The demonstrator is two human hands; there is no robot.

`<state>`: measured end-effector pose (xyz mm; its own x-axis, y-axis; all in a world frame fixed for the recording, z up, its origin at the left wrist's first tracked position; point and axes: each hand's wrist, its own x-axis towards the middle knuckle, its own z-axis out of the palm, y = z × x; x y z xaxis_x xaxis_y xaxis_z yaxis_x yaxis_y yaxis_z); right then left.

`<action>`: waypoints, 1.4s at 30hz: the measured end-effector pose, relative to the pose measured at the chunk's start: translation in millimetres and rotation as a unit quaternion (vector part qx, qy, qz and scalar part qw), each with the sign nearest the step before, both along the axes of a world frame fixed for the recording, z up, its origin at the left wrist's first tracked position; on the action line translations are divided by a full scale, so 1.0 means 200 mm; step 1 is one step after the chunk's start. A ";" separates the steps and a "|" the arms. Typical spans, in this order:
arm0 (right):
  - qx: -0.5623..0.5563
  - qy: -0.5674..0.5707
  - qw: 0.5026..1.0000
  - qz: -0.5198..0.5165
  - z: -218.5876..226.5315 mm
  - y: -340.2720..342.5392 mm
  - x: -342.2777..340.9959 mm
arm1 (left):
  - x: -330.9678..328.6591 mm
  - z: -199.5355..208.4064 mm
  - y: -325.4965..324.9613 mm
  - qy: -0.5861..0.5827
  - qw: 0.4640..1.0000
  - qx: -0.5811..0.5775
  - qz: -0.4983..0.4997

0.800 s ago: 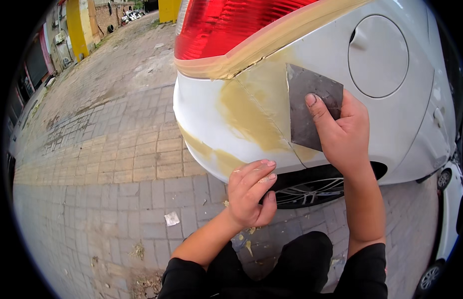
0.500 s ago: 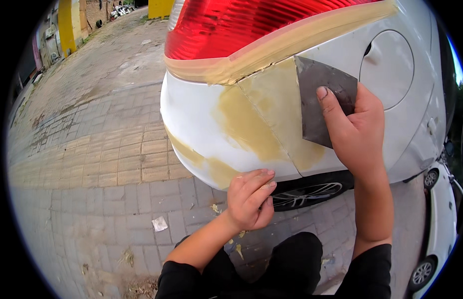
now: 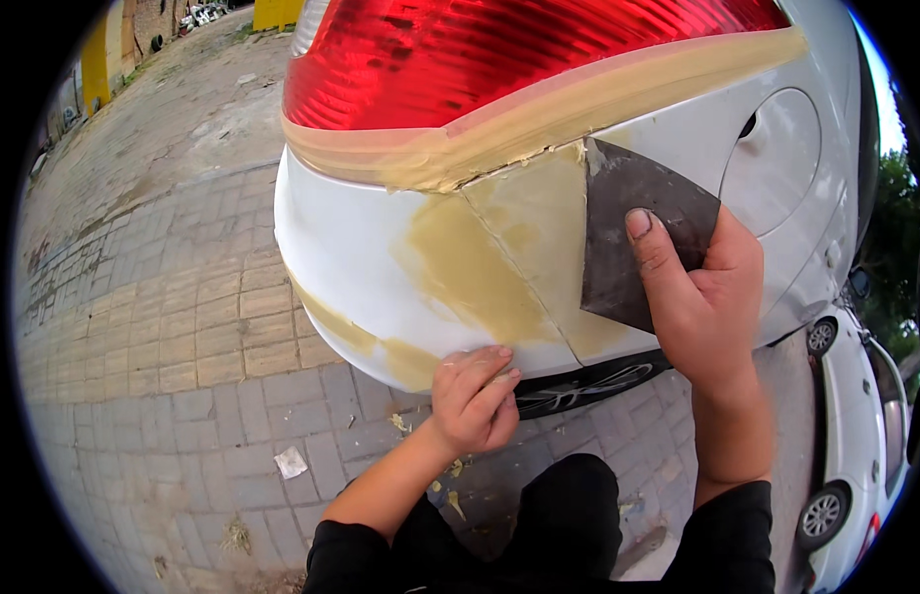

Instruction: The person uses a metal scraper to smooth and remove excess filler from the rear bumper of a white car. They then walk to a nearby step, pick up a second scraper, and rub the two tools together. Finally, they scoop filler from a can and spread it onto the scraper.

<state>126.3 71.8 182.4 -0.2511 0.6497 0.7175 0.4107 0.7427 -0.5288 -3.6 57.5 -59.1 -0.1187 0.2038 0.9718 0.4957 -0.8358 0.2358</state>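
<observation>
My right hand (image 3: 712, 292) grips a dark, flat putty spreader (image 3: 623, 233), thumb on its near face. The spreader's left edge lies along the yellowish filler (image 3: 539, 228) on the white car's rear side panel (image 3: 677, 129). A narrow seam divides this filler from a broader patch (image 3: 465, 267) on the bumper (image 3: 346, 223). My left hand (image 3: 473, 399) is closed at the panel's lower edge above the wheel, its fingers bunched and smeared with pale residue. Whatever it may hold is hidden.
Tan masking tape (image 3: 539, 109) borders the red tail light (image 3: 460, 69). A round fuel flap (image 3: 774, 158) lies right of the spreader. Below is the car's wheel (image 3: 579, 391). Paving (image 3: 183, 426) carries a white scrap (image 3: 290, 462) and filler crumbs. Another white car (image 3: 856, 445) stands at right.
The view has shifted, bringing the tail light larger into sight. My right hand and the spreader have slid slightly down the panel. My left hand stays near the lower edge, still closed.
</observation>
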 end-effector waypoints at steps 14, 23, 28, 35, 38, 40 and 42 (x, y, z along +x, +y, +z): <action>-0.010 0.014 0.999 -0.034 0.00 -0.04 -0.05 | -0.02 -0.03 0.03 0.003 1.000 0.018 0.002; -0.024 0.047 0.999 0.001 -0.08 -0.03 -0.06 | 0.02 -0.02 0.02 -0.015 1.000 0.013 0.003; -0.054 0.025 0.998 0.020 -0.09 -0.02 -0.11 | 0.00 -0.02 0.03 -0.006 1.000 0.016 0.009; -0.011 0.006 1.000 0.005 -0.15 0.01 -0.13 | -0.02 -0.05 0.04 0.020 0.999 0.021 0.029; -0.008 -0.016 1.000 0.013 -0.18 0.00 -0.14 | 0.00 -0.06 0.04 0.023 0.999 0.021 0.015; 0.022 -0.061 0.998 0.015 -0.19 0.01 -0.15 | -0.01 -0.07 0.05 0.022 0.999 0.030 0.020; -0.002 -0.015 1.000 -0.006 -0.15 -0.01 -0.15 | -0.01 -0.07 0.06 0.023 0.999 0.037 0.021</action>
<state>97.1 69.0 152.7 -0.2643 0.6555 0.7074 0.4361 0.7354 -0.5186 -6.6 69.8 -73.6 -0.0799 0.1271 0.9887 0.5399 -0.8282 0.1501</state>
